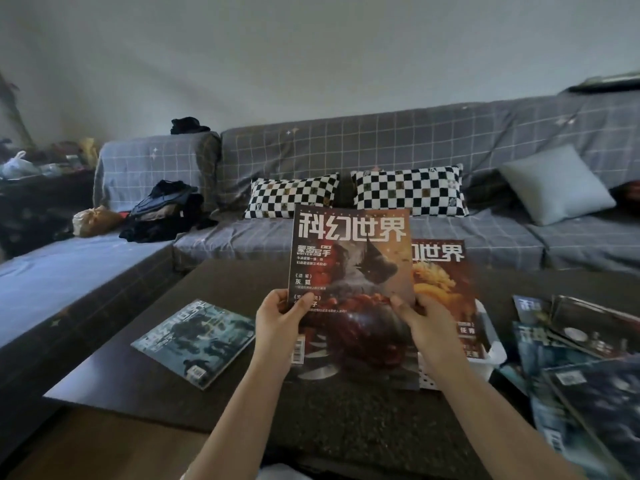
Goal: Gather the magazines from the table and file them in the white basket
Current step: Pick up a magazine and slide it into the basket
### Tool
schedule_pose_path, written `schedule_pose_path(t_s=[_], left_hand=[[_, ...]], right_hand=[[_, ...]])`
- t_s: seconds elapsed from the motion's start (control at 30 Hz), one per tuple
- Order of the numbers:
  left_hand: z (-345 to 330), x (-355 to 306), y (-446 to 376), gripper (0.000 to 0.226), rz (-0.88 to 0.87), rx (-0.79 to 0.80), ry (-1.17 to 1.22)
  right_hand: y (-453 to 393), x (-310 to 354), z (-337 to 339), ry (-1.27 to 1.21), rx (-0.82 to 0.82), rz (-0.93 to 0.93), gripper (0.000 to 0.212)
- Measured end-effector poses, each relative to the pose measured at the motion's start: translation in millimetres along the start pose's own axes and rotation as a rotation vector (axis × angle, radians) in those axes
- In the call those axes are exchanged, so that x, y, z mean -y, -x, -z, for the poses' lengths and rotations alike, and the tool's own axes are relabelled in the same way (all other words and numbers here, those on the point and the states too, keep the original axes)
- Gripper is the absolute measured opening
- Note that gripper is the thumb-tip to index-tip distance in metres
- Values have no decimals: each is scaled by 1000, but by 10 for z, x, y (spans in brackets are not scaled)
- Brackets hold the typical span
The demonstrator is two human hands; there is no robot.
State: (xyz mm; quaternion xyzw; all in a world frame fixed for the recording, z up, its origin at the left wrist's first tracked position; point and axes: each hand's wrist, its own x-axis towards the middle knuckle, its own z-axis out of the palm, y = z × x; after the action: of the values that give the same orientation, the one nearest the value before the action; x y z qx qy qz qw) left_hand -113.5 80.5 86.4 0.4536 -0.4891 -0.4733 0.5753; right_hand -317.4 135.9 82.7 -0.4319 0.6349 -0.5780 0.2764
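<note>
I hold a red-covered magazine [349,265] upright over the dark table [145,382]. My left hand [280,323] grips its left edge and my right hand [426,327] grips its right edge. Behind it a second red magazine [446,282] stands in the white basket [491,362], whose perforated wall shows at the lower right of the held magazine. A teal magazine [194,341] lies flat on the table to the left. Several more magazines [581,362] lie in a loose pile on the right.
A grey checked sofa [381,147] runs behind the table, with two black-and-white checkered cushions [408,192], a pale cushion [557,185] and a heap of dark clothes [166,213]. A cluttered side table [41,174] stands at far left.
</note>
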Motion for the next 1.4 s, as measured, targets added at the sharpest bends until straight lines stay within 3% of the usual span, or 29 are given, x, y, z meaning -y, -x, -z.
schedule_pose_path(t_s=[0.27,0.53,0.83,1.1,1.4], left_hand=[[-989,188,-96,18,118,144,-15],[-1503,425,-375,15,101,159,-36],[-1521,669,-497,15,-51,106,-356],[-1391,804,-425,56,-96,125,-544],[-1360,826,-412,41,-130,142,-631]], right_hand=[[-303,-228,751,38,-211,-26,7],[-762,-444,929,-31,-265,-67,4],[-920,-723,779,114,-255,-42,6],[-814,-840,746,345,-276,-28,54],[-812,-868,713,394,-317,-23,41]])
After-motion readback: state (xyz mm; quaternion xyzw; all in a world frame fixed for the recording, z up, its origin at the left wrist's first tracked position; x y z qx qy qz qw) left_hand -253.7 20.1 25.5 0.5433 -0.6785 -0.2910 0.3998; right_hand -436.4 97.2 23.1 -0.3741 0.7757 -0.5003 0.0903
